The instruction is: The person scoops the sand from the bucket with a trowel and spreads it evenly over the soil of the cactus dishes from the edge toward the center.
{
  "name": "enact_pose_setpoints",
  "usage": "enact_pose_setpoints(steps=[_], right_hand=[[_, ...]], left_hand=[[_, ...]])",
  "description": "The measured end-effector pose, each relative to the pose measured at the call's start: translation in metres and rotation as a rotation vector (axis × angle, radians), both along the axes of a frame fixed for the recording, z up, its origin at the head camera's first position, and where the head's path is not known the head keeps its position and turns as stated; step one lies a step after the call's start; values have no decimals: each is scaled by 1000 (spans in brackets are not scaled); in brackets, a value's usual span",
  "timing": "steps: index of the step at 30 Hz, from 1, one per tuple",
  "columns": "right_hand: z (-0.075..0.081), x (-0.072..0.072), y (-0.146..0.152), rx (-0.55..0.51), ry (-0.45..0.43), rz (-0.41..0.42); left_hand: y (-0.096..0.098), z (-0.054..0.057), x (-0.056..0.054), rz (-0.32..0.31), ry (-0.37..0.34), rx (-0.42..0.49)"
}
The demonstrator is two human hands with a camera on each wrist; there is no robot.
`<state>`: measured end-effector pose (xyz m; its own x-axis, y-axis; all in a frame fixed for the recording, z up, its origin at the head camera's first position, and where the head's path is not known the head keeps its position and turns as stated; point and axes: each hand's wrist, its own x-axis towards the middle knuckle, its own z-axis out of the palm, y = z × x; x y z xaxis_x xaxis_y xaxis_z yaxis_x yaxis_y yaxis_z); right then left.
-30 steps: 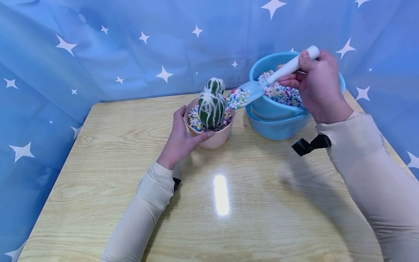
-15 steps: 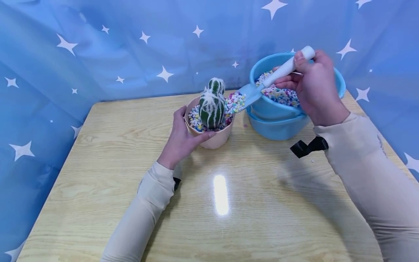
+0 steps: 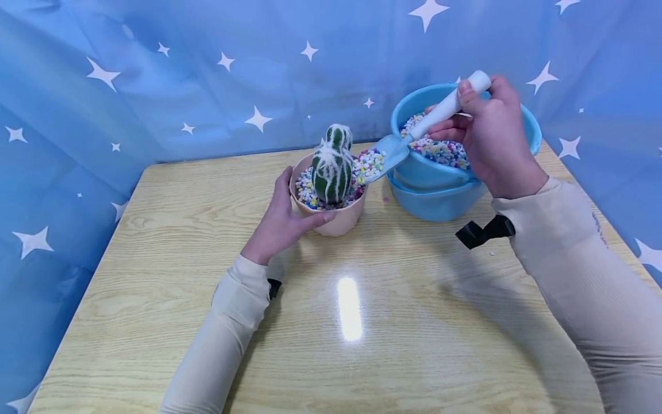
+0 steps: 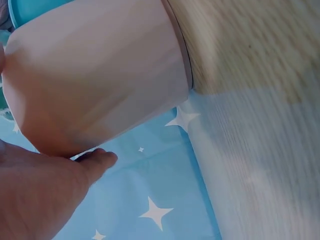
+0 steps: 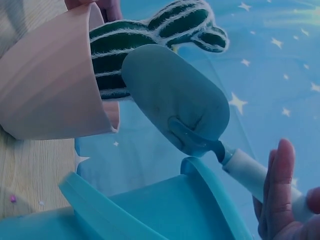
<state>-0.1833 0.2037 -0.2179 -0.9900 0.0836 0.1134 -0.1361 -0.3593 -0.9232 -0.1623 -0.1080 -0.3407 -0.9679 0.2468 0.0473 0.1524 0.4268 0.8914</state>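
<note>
A green cactus (image 3: 331, 172) with white fuzzy stripes stands in a pale pink flower pot (image 3: 341, 223) part-filled with colourful pebbles (image 3: 306, 190). My left hand (image 3: 281, 221) grips the pot's rim, thumb across the front and fingers round the left side. In my right hand (image 3: 496, 132) is the white handle of a light blue hand trowel (image 3: 395, 150). The trowel's blade carries a heap of pebbles and tilts down over the pot's right rim, beside the cactus. From the right wrist view, the underside of the trowel blade (image 5: 175, 95) covers part of the cactus (image 5: 122, 37).
Two stacked light blue buckets (image 3: 439, 201) stand right of the pot, under my right forearm and hand. More pebbles (image 3: 445, 150) fill the upper one. A stray pebble (image 3: 492, 253) lies on the wooden table (image 3: 181, 230). A blue starry curtain (image 3: 207, 98) hangs behind.
My right hand has moved left and slightly down with the trowel, bringing its loaded blade from beside the cactus to the pot's right rim. My left hand stays on the pot.
</note>
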Motion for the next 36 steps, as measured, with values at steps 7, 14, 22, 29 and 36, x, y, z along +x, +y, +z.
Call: enact_pose_setpoints(steps=[7,14,22,29,36], right_hand=[[0,1,0,16,20,6],[0,2,-2,33,43,16],[0,2,-4,37,58,19],[1,2,-6,44,64,16],[2,3,-8,39,69,17]], left_hand=[[-2,-2,-2,-8,-15,9],[-1,-3,-3,-6,-4,14],[-1,-4,-3,-3,-5,8],[-1,-5,-3,-8,5,0],[0,-4,-2,-4,20,-2]])
